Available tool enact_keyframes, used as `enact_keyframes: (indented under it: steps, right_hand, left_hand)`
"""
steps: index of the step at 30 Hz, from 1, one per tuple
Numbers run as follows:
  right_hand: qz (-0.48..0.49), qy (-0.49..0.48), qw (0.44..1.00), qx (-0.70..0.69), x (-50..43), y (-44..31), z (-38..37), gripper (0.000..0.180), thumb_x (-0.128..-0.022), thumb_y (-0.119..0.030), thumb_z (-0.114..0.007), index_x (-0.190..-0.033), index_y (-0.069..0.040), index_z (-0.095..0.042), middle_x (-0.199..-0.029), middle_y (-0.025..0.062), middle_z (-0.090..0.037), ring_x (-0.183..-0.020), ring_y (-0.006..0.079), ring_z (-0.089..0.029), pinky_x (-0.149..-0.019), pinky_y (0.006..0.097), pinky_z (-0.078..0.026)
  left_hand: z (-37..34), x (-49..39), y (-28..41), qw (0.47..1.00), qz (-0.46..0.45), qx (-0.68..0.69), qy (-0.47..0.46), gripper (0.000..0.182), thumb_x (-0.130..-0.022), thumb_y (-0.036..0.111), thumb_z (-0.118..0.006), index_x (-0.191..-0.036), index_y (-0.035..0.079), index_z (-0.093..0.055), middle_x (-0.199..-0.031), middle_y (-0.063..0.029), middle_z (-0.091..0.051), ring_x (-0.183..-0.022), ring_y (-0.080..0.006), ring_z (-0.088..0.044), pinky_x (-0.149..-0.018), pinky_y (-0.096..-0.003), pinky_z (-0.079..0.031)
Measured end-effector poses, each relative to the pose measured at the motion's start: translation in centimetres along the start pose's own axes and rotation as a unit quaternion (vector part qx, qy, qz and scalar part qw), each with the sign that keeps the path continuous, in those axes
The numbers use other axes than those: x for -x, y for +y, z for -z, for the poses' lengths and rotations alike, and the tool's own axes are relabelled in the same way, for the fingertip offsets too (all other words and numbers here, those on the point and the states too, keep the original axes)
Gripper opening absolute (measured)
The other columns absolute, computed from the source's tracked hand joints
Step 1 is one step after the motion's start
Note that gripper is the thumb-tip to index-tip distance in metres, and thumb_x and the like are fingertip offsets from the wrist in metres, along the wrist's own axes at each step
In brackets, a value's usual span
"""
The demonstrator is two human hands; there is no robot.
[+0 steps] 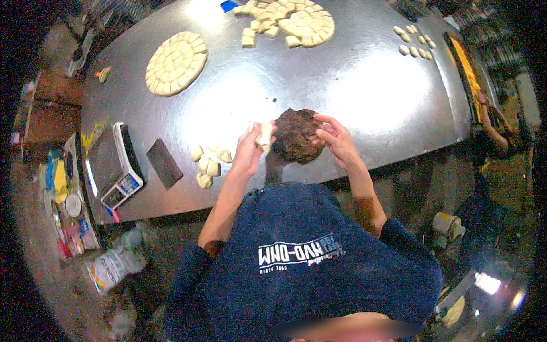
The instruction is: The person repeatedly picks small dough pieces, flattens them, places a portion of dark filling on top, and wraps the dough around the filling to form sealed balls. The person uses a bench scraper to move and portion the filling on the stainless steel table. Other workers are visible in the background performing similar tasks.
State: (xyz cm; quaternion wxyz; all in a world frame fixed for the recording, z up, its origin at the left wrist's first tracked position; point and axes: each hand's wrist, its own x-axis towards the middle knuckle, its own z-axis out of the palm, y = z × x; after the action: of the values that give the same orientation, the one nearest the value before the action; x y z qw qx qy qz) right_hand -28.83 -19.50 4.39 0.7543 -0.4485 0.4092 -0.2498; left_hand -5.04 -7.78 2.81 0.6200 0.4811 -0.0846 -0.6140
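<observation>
My left hand holds a piece of pale dough between thumb and fingers, just left of a dark brown lump of filling. That lump has a rough, moist-looking surface and sits on the metal table right in front of me. At its right edge is my right hand, thumb and forefinger close together against the brown mass. Whether a bit of it is pinched there, I cannot tell. Several loose dough pieces lie to the left of my left forearm.
Left stand a digital scale and a dark rectangular block. Farther back are a round of cut dough and a second cut round. Several small shaped pieces lie far right, near a tray and another person's arm.
</observation>
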Motion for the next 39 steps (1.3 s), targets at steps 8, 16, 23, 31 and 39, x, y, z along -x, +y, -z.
enact_keyframes:
  steps: [8,16,23,31,39]
  right_hand:
    - [0.309,0.006,0.859,0.408,-1.5,0.6,-7.5,0.027,-0.088,-0.015,-0.070,-0.111,-0.002,-0.066,-0.098,0.0094,-0.065,-0.089,0.0197,-0.062,-0.079,0.0322,-0.049]
    - [0.354,0.000,0.762,0.542,-2.3,2.8,-6.2,0.029,-0.082,-0.030,-0.076,-0.104,-0.011,-0.070,-0.112,0.0128,-0.058,-0.104,0.0274,-0.053,-0.093,0.0412,-0.041]
    - [0.100,-0.174,0.962,0.186,-4.6,-0.5,-3.4,0.037,-0.094,-0.033,-0.068,-0.116,-0.003,-0.062,-0.113,0.0110,-0.062,-0.105,0.0197,-0.059,-0.094,0.0362,-0.048]
    - [0.065,-0.142,0.984,-0.086,-3.2,-1.9,-7.3,0.025,-0.089,-0.014,-0.073,-0.106,-0.001,-0.059,-0.103,0.0108,-0.064,-0.091,0.0198,-0.066,-0.083,0.0343,-0.055]
    - [0.326,-0.039,0.914,0.239,-1.0,-1.3,-11.6,0.019,-0.089,-0.013,-0.070,-0.105,-0.003,-0.065,-0.096,0.0087,-0.054,-0.088,0.0211,-0.057,-0.080,0.0340,-0.049]
  left_hand:
    - [-1.9,-0.4,-2.2,0.997,0.012,0.057,-0.046,0.034,-0.104,0.035,-0.049,-0.119,0.007,-0.061,-0.105,-0.0039,-0.065,-0.091,-0.0139,-0.061,-0.079,-0.0309,-0.050]
    - [-1.0,-1.1,-3.5,0.996,-0.032,-0.062,-0.058,0.037,-0.106,0.030,-0.045,-0.136,0.008,-0.046,-0.115,-0.0065,-0.061,-0.099,-0.0145,-0.061,-0.080,-0.0306,-0.053]
    - [-5.3,2.3,1.3,0.964,-0.084,-0.199,-0.156,0.069,-0.101,0.012,-0.054,-0.157,0.015,-0.012,-0.138,-0.0152,-0.047,-0.111,-0.0234,-0.060,-0.090,-0.0337,-0.055]
    - [-5.0,2.3,1.0,0.940,-0.230,-0.213,-0.135,0.076,-0.104,0.050,-0.038,-0.158,0.010,-0.003,-0.157,-0.0200,-0.026,-0.143,-0.0286,-0.030,-0.118,-0.0417,-0.025]
    - [-3.0,0.9,1.1,0.970,-0.235,-0.035,-0.054,0.036,-0.107,0.028,-0.036,-0.129,0.001,-0.046,-0.129,-0.0169,-0.056,-0.118,-0.0266,-0.056,-0.101,-0.0394,-0.047]
